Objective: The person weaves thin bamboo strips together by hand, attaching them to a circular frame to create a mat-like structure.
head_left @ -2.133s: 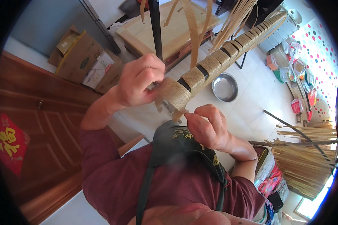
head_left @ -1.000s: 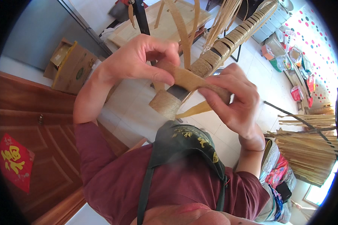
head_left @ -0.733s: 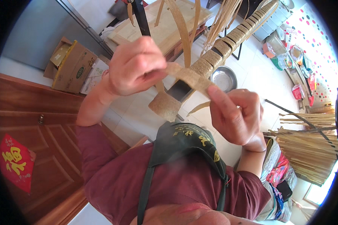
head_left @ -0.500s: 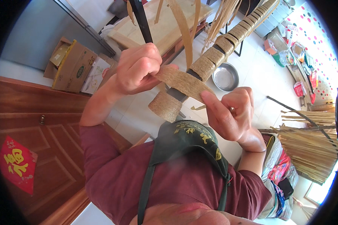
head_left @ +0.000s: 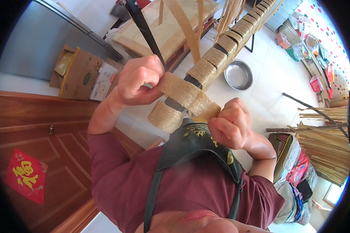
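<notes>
A tan, fibrous, ribbon-like strip [head_left: 188,95] lies across a dark bar [head_left: 175,104] in front of my chest, its right side curling downward. My left hand [head_left: 140,79] is closed in a pinch on the strip's left end. At the right end, my right hand [head_left: 231,124] has its fingers curled shut on the same strip. Nearer me, another tan band [head_left: 165,116] wraps over the bar's end. Beyond my hands, a row of similar bands [head_left: 216,57] sits side by side along the bar, with dark gaps between some.
A dark metal rod [head_left: 144,33] slants past my left hand, near a wooden table [head_left: 134,33]. Loose tan strips [head_left: 182,21] hang beyond. A metal bowl [head_left: 238,75] stands on the floor. Cardboard boxes [head_left: 79,75] are at left; more strips [head_left: 322,149] hang on poles at right.
My right hand has come down toward me, and the strip's right side now curls under instead of stretching flat. My left hand keeps its pinch. The whole view has shifted slightly.
</notes>
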{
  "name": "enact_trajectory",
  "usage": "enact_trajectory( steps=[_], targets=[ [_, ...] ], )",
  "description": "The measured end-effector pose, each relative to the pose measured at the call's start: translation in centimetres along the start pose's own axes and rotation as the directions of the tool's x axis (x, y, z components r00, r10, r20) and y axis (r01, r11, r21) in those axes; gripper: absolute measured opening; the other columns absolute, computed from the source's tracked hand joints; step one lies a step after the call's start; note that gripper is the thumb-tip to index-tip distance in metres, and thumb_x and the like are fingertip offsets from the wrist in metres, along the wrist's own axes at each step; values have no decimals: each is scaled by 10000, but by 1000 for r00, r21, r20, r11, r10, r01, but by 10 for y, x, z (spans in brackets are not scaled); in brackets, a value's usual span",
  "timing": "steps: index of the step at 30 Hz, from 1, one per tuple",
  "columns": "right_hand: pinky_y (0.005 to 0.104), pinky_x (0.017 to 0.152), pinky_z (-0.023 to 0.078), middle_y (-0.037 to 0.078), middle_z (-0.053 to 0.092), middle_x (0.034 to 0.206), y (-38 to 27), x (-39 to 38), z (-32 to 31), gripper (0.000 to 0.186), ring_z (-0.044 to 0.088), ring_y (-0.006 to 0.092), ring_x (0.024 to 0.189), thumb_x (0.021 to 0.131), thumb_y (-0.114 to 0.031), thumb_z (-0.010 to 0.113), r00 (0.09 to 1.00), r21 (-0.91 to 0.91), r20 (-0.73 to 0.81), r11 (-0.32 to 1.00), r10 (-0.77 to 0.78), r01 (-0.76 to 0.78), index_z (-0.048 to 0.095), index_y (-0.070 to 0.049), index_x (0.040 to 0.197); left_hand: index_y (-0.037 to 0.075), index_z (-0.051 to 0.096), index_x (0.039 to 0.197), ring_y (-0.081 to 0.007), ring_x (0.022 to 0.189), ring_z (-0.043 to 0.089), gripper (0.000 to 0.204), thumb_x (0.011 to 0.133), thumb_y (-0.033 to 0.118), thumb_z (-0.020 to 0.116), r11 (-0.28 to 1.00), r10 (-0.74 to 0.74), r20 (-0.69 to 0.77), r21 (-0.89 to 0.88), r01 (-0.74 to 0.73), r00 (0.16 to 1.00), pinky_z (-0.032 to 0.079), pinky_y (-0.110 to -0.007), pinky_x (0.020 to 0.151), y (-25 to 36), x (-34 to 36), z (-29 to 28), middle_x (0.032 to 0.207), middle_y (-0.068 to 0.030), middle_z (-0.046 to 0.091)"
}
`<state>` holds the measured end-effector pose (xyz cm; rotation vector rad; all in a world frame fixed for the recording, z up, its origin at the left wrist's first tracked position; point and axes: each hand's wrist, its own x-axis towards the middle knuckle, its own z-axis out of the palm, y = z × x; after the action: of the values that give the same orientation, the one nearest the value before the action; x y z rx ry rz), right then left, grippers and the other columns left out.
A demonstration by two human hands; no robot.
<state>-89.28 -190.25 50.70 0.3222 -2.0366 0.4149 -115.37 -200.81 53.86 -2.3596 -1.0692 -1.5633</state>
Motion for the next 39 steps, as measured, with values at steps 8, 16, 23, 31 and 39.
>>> enact_trajectory(
  steps=[8, 16, 23, 31, 39],
  targets=[
    [316, 528, 403, 82, 578, 830, 2, 0, 14, 272, 535, 186, 618, 721, -8, 711, 999, -1, -38, 1000, -16, 16, 626, 20, 978, 61, 439, 836, -241, 591, 560, 396, 754, -131, 775, 1000, -31, 59, 8, 30, 998, 430, -335, 492, 0, -2, 1, 714, -80, 527],
    [350, 613, 499, 115, 607, 930, -4, 3, 9, 359, 623, 248, 767, 759, 32, 801, 989, 193, 98, 973, 108, -125, 629, 21, 1075, 55, 537, 923, -262, 858, 632, 211, 849, 24, 732, 933, -98, 309, -302, 195, 946, 523, -370, 743, -7, -1, -14, 957, -117, 614],
    [370, 794, 563, 187, 658, 1110, 2, 5, -3, 413, 661, 333, 939, 828, 25, 756, 780, 127, 102, 770, 617, -626, 600, 31, 1210, 0, 597, 1203, -206, 1111, 599, 290, 1079, 245, 506, 597, -540, 485, -354, 719, 688, 465, -336, 990, -24, 7, 0, 1164, -103, 621],
    [339, 864, 529, 145, 661, 1115, 11, 5, -6, 432, 657, 213, 1031, 896, -143, 784, 707, 301, 285, 640, 647, -707, 582, 25, 1239, -10, 601, 1241, -97, 1030, 575, 388, 1018, 307, 624, 371, -451, 633, -508, 777, 629, 461, -260, 899, -41, 4, 12, 1099, -23, 632],
    [244, 627, 476, 34, 658, 821, 17, 55, -28, 229, 579, 73, 711, 854, -151, 838, 618, 360, 294, 515, 729, -778, 706, -11, 978, 36, 677, 849, -123, 764, 495, 413, 764, 376, 895, 354, -426, 634, -539, 764, 645, 364, -276, 684, -49, 46, -12, 819, -4, 554]
  ],
)
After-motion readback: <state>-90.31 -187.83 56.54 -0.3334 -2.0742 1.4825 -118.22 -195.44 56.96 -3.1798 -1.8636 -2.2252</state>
